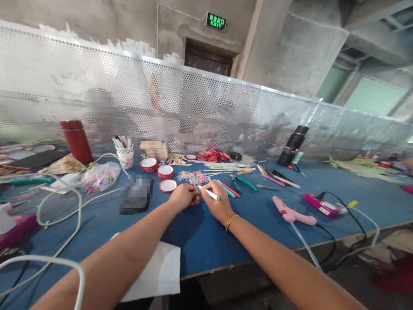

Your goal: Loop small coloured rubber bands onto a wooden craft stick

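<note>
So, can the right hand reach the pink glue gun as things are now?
Probably yes. The pink glue gun lies close beside the right hand with only bare blue table between them, but that hand is holding a pen.

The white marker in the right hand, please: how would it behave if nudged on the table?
Slim and round, the marker would probably roll on the flat table. It seems stiff and light: it juts straight from the right hand.
</note>
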Available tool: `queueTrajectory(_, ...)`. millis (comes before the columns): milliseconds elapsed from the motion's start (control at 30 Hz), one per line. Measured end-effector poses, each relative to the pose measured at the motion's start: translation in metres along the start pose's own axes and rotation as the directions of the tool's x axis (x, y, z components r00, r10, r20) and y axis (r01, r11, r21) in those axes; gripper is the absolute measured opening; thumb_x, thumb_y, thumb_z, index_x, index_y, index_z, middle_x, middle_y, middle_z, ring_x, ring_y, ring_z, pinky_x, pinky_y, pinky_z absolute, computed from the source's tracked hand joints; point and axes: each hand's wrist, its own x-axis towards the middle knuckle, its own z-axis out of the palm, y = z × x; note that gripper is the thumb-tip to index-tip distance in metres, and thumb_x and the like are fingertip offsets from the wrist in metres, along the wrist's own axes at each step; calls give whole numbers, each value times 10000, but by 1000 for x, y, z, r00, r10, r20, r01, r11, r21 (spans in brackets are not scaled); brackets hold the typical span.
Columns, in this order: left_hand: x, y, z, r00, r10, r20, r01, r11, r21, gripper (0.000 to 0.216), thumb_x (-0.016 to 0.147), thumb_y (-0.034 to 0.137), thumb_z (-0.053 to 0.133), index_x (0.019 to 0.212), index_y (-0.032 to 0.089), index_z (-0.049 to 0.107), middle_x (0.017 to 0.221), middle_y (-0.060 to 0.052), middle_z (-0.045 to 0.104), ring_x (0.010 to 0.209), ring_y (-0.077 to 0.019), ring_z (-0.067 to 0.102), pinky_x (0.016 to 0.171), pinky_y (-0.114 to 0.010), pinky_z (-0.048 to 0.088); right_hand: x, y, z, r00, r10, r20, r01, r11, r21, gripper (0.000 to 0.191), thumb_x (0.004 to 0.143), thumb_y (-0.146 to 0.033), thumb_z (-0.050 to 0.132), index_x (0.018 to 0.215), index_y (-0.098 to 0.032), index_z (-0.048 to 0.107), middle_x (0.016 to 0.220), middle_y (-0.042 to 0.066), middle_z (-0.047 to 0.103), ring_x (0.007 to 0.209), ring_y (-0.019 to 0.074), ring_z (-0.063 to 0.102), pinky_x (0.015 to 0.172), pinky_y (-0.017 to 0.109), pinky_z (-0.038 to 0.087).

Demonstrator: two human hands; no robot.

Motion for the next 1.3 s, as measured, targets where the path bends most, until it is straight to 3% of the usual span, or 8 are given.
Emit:
queueTrajectory(133, -5, 4, 2, 999, -36, -4, 36, 999, -7, 192, 759, 245, 666, 615, 123, 629, 557, -25, 649, 481, -87, 580, 505, -190, 459, -2, 2, 0, 999, 46, -21, -46, 999, 20, 131, 868, -282, 546, 764, -208, 576, 731, 12, 629, 695, 169, 570, 640, 273, 408)
queueTrajectory(300, -6, 4, 4, 1000, -25, 9, 25, 1000, -2, 191, 786, 216, 619, 615, 131, 627, 550, -18, 646, 483, -82, 576, 501, -181, 448, -2, 2, -1, 1000, 8, -3, -8, 999, 38, 137, 872, -297, 547, 770, -210, 576, 741, 14, 621, 708, 172, 571, 657, 284, 420)
queueTrajectory(1300, -7, 7, 1, 1000, -29, -10, 29, 1000, -2, 231, 738, 296, 700, 593, 139, 609, 543, -15, 635, 476, -92, 565, 502, -197, 441, 0, 1, 0, 999, -25, -25, 25, 1000, -18, 136, 865, -266, 547, 738, -218, 551, 730, 11, 616, 725, 177, 562, 678, 292, 403)
